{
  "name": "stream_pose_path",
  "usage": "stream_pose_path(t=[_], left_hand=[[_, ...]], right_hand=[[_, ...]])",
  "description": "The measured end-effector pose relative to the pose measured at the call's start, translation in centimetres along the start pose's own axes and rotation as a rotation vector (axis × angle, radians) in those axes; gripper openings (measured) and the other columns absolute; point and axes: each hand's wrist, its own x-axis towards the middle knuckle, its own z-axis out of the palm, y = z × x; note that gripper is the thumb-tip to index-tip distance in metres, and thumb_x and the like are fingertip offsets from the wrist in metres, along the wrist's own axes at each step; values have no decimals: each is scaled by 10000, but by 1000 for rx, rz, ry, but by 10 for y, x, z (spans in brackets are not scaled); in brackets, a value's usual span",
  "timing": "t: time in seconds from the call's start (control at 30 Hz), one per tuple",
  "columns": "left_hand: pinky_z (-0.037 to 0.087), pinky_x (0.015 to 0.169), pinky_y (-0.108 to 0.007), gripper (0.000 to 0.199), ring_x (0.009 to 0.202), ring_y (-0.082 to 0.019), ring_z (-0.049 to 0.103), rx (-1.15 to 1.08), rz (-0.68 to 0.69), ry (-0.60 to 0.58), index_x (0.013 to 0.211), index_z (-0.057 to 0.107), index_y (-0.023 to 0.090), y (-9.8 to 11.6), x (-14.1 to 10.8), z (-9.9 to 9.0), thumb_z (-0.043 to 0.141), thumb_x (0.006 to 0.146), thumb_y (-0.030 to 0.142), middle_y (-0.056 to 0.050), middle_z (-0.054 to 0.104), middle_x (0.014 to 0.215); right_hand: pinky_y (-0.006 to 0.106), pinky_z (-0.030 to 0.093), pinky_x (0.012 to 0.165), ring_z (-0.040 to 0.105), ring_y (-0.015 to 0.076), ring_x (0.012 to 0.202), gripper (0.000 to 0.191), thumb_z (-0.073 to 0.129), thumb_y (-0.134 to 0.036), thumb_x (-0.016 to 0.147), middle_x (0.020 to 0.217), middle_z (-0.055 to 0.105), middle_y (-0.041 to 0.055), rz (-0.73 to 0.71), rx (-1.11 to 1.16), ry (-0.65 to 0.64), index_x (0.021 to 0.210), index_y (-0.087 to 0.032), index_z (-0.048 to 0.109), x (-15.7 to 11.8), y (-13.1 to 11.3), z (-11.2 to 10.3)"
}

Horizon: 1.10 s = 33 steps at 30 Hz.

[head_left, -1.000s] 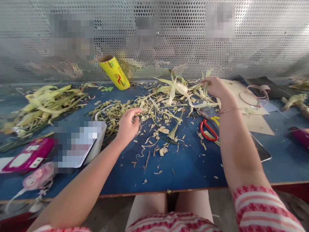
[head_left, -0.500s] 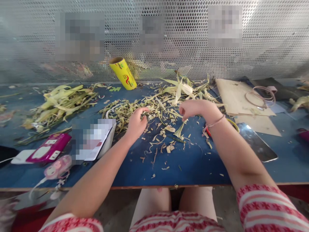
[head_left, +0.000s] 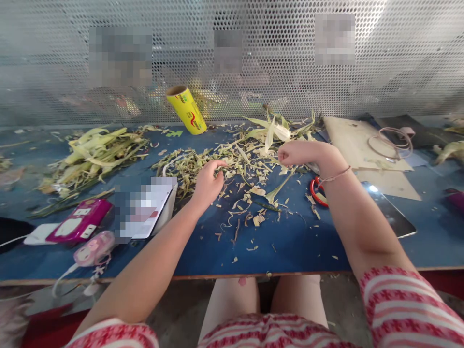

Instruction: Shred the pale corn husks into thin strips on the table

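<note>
My left hand [head_left: 209, 182] is beside the heap of green and pale plant scraps [head_left: 184, 166], its thumb and forefinger curved and a little apart, with nothing visible between them. My right hand [head_left: 297, 153] is bent at the wrist with its fingers closed. It is just above the upper end of a thin pale green stalk [head_left: 280, 189] that widens at its lower end; whether the fingertips touch it is hard to see. Pale husk-like leaves [head_left: 270, 131] lie behind my right hand. Red-handled scissors [head_left: 319, 194] lie partly under my right wrist.
A yellow tube [head_left: 187, 111] leans near the mesh wall. At left are a leafy pile [head_left: 94, 150], a phone [head_left: 145, 210], a magenta case [head_left: 80, 221] and a pink device [head_left: 93, 249]. Cardboard [head_left: 357, 140] and a dark phone [head_left: 391, 210] are at right.
My right hand has moved up and to the right, and the stalk's upper end has shifted right with it. More of the red scissors handle shows. My left hand keeps nearly the same pose.
</note>
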Motion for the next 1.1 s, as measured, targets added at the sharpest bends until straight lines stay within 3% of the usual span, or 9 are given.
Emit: stream_pose_path(t=[0.13, 0.37, 0.5, 0.8, 0.97, 1.1], left_hand=[[451, 1051, -436, 256, 1136, -220, 611, -1, 4, -4, 974, 630, 180, -2, 1, 1, 439, 808, 147, -81, 686, 1126], [487, 1002, -420, 228, 1060, -216, 638, -42, -63, -63, 940, 630, 179, 7, -1, 1, 453, 798, 168, -78, 702, 1072], [527, 927, -388, 188, 956, -198, 672, -225, -144, -158, 937, 606, 171, 11, -3, 3, 481, 838, 270, -82, 717, 1001], [548, 883, -387, 381, 901, -200, 694, -514, -232, -352, 954, 608, 149, 12, -5, 6, 492, 880, 505, -124, 719, 979], [549, 849, -358, 532, 842, -181, 683, -845, -294, -497, 939, 651, 133, 11, -8, 9, 606, 781, 639, -131, 721, 951], [532, 826, -322, 508, 808, -142, 668, -947, -367, -553, 936, 648, 129, 17, -10, 10, 773, 666, 541, -94, 718, 917]], right_hand=[[296, 296, 575, 478, 135, 643, 68, 531, -137, 690, 766, 617, 38, -2, 26, -33, 725, -174, 576, -1, -2, -2], [292, 309, 589, 477, 129, 646, 83, 511, -147, 714, 788, 626, 39, -93, 69, 5, 764, -175, 571, 3, 0, 1], [287, 338, 643, 509, 133, 699, 106, 505, -157, 755, 841, 638, 37, -217, 149, 86, 830, -180, 577, 4, -9, 1], [280, 364, 720, 552, 152, 808, 168, 501, -151, 795, 894, 657, 40, -324, 150, 221, 920, -185, 608, -2, -28, 0], [299, 426, 812, 580, 158, 864, 180, 477, -141, 824, 945, 664, 45, -498, 100, 306, 914, -183, 627, 5, -43, 6], [358, 451, 958, 596, 184, 1026, 227, 463, -140, 860, 1064, 672, 71, -617, 72, 354, 974, -179, 655, 6, -57, 13]])
